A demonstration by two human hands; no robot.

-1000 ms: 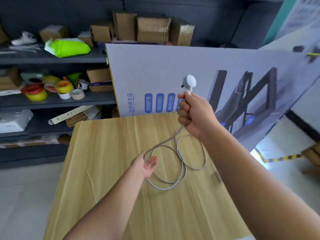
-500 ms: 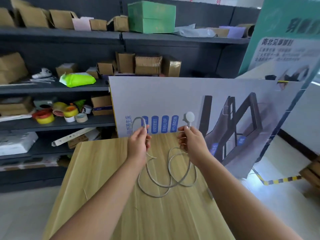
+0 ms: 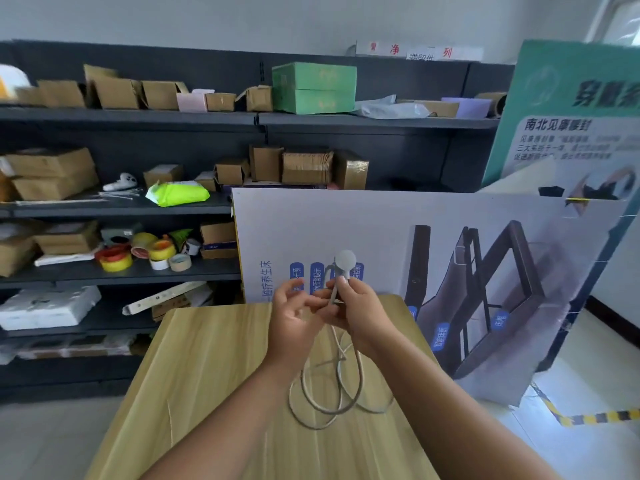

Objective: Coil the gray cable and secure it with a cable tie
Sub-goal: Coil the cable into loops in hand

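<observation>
— How far along does it look?

— Start with the worktop (image 3: 214,375): most of the gray cable (image 3: 332,396) lies on it in a few loose, uneven loops, just below the hands. So the coiling is begun, not finished, as I judge it.

— And the hands?

— Both are raised above the loops, close together. The right hand (image 3: 360,315) is clamped on the cable near its round white end (image 3: 345,260), which sticks up above the fingers. The left hand (image 3: 294,317) has its fingers spread beside it, touching the cable but not gripping it as far as I can tell.

— The cable tie?

— I can't pick one out for certain. A thin pale strip (image 3: 169,415) lies on the worktop to the left; it might be that. Nothing binds the loops yet, so gathering and tying are both left.
</observation>
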